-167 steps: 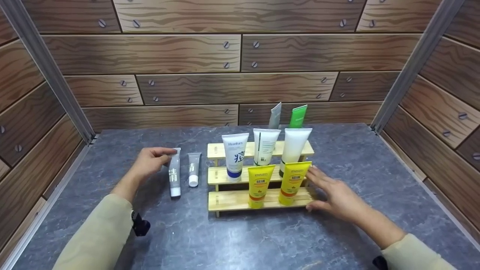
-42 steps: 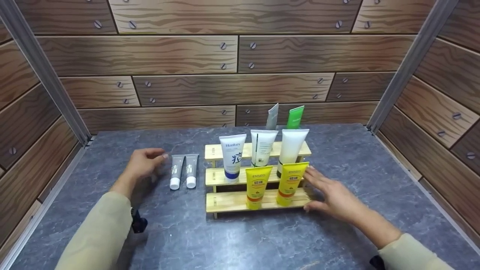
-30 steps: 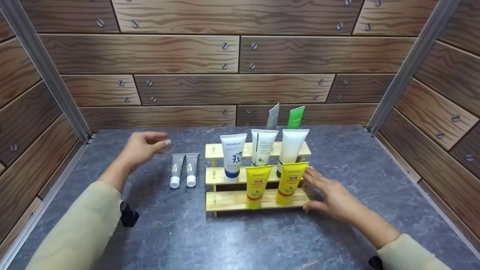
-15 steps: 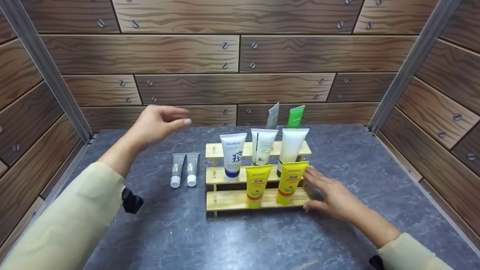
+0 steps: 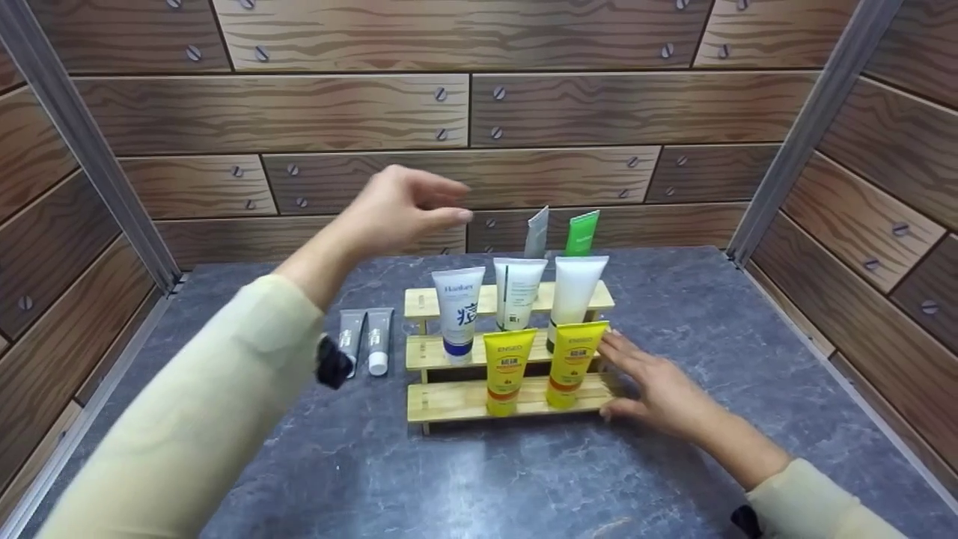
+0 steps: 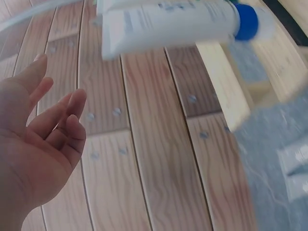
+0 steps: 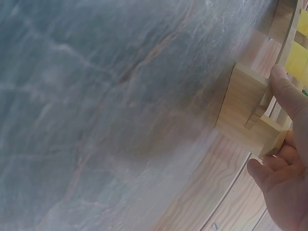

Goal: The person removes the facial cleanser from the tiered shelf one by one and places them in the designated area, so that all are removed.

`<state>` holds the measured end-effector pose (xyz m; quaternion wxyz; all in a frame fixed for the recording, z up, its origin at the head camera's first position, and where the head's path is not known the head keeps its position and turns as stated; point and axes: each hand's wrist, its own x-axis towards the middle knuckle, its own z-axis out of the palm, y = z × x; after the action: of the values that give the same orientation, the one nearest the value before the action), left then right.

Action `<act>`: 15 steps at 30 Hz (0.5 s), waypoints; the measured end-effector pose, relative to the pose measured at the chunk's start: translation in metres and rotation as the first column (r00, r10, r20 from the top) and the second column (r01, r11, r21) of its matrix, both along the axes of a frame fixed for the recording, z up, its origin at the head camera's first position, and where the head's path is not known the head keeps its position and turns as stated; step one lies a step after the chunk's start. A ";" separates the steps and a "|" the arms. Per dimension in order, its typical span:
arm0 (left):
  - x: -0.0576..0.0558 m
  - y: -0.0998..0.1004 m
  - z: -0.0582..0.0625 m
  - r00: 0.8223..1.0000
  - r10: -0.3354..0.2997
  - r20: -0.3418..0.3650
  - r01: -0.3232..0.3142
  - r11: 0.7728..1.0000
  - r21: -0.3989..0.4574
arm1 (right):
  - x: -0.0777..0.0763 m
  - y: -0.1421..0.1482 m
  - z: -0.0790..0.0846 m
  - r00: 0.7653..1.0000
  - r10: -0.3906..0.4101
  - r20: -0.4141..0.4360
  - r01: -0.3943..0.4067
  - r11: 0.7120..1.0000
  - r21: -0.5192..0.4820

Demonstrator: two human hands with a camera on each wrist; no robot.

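Note:
My left hand (image 5: 400, 209) is raised in the air behind the left part of a stepped wooden display rack (image 5: 445, 401), fingers loosely bent, holding nothing. At the rack's right end, my right hand (image 5: 662, 389) grips the side, thumb on the lowest shelf's edge and fingers round the end panel. Two yellow tubes (image 5: 509, 370) stand on the bottom shelf. On the middle shelf are a blue-capped white tube (image 5: 458, 307), a green-striped white tube (image 5: 520, 296) and a plain white tube (image 5: 578, 292). Behind them rise a grey tube (image 5: 536, 235) and a green tube (image 5: 582, 233), lower parts hidden.
Two grey squeeze tubes (image 5: 379, 329) lie side by side on the marbled tabletop (image 5: 464, 479) left of the rack; the left wrist camera partly covers one. Wood-patterned walls (image 5: 352, 112) enclose the table at the back and sides.
Earlier my left fingers touched the left grey tube, which then came to lie level with and closer to the other. The left hand has since risen and moved right. My right hand has stayed put.

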<state>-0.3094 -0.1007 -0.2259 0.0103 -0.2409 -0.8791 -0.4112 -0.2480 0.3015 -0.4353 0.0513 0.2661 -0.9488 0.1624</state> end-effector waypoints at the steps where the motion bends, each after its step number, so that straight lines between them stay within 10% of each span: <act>1: -0.001 0.007 0.001 1.000 -0.012 -0.004 0.012 1.000 -0.011 | 0.000 0.000 0.000 1.000 0.000 0.001 0.000 1.000 -0.001; 15: -0.021 0.071 -0.018 0.996 -0.087 0.023 0.087 0.996 -0.014 | 0.000 0.000 -0.002 1.000 -0.004 0.003 0.004 1.000 0.006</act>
<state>-0.3302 -0.0301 -0.2438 -0.0192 -0.2744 -0.8710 -0.4072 -0.2483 0.3011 -0.4375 0.0493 0.2639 -0.9499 0.1601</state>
